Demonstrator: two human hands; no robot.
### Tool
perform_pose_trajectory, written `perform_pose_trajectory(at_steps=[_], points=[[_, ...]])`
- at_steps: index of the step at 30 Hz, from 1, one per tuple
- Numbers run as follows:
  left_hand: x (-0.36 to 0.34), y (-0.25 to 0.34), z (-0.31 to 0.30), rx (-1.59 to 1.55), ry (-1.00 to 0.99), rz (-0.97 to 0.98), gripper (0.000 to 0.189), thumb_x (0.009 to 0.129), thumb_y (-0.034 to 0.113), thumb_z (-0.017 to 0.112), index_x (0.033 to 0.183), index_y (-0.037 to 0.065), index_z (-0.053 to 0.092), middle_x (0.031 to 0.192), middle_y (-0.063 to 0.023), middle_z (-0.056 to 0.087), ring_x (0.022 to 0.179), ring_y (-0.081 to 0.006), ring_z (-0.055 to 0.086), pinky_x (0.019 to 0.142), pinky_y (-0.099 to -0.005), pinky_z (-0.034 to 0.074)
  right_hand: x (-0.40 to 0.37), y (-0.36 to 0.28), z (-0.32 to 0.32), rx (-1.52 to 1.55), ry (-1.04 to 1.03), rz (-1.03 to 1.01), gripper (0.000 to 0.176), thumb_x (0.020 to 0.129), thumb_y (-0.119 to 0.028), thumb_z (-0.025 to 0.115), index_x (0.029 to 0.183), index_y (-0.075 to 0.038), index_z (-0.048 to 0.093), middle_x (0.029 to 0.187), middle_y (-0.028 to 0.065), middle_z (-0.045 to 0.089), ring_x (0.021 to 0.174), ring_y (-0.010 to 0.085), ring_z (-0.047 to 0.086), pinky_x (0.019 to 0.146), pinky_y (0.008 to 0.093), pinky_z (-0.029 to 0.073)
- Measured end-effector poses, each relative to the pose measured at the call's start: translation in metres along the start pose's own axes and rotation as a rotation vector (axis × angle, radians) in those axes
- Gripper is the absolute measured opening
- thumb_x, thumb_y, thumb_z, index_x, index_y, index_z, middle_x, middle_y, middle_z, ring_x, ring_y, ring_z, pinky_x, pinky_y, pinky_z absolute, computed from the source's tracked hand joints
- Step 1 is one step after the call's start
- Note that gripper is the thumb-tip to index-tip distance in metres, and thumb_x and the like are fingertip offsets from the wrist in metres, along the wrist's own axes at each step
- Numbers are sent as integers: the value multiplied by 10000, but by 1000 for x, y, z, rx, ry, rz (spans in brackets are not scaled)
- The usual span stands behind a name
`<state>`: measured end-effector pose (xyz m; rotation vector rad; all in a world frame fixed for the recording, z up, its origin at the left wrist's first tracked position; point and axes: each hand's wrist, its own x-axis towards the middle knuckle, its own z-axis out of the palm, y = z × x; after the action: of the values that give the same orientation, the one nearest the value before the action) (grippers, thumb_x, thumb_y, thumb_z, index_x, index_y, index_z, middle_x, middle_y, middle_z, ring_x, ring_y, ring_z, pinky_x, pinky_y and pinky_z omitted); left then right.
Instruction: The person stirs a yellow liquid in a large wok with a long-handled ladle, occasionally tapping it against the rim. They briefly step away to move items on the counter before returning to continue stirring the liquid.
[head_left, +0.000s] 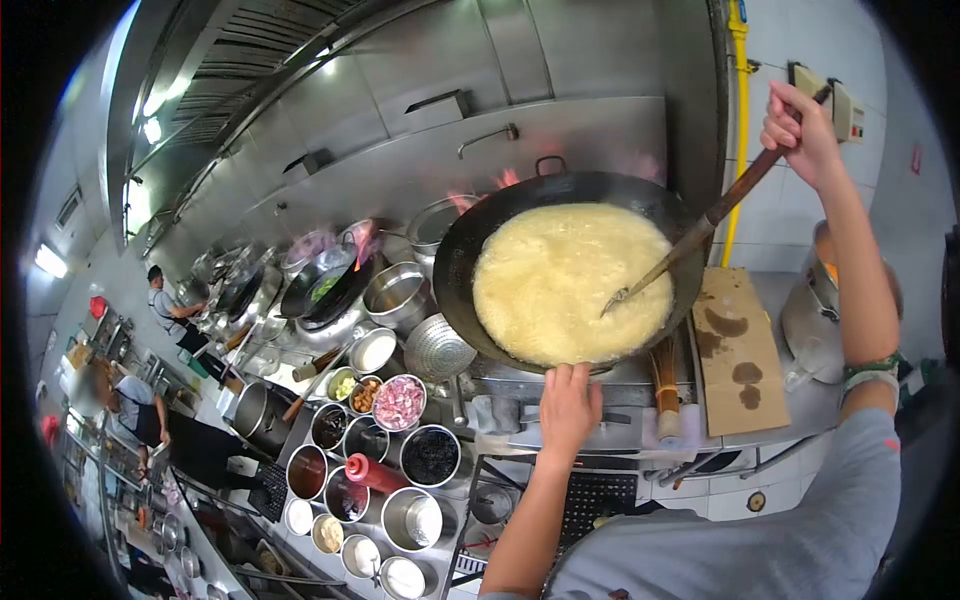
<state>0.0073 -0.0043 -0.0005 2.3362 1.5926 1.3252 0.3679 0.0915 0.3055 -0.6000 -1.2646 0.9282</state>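
A large black wok holds pale yellow, frothy liquid. My left hand is at the wok's near edge, fingers curled over the rim where the near handle sits, mostly covering it. Up at the right, my right hand is closed around the upper end of a long wooden-handled wok tool. The tool slants down over the wok's right rim, and its metal end dips into the liquid; the head is submerged, so its shape cannot be made out.
Flames rise behind the wok. A perforated strainer and a bamboo brush lie near its front. Stained cardboard and a metal pot stand right. Ingredient containers and a red squeeze bottle are lower left; two people work farther left.
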Motion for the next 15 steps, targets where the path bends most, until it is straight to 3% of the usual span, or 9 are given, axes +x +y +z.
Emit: perform_pose_trajectory(at_steps=[8, 11, 15], points=[[8, -4, 15, 75, 14, -22, 272, 796, 92, 694, 1046, 38, 603, 951, -167, 564, 893, -383, 539, 762, -466, 464, -48, 98, 8, 171, 159, -200, 327, 1022, -270, 497, 741, -104, 470, 497, -41, 282, 412, 96, 274, 490, 304, 342], [10, -3, 18, 89, 17, -22, 256, 789, 79, 693, 1023, 41, 596, 915, -166, 551, 867, -383, 527, 751, -468, 444, -65, 146, 11, 221, 91, -306, 317, 1052, -245, 420, 778, -91, 455, 493, -32, 285, 408, 97, 269, 489, 292, 335], [11, -8, 24, 125, 30, -1, 255, 768, 70, 683, 1010, 47, 607, 896, -157, 542, 847, -371, 531, 730, -466, 456, -77, 204, 26, 268, 105, -403, 333, 1052, -256, 416, 766, -87, 444, 488, -16, 294, 418, 118, 264, 505, 320, 331]])
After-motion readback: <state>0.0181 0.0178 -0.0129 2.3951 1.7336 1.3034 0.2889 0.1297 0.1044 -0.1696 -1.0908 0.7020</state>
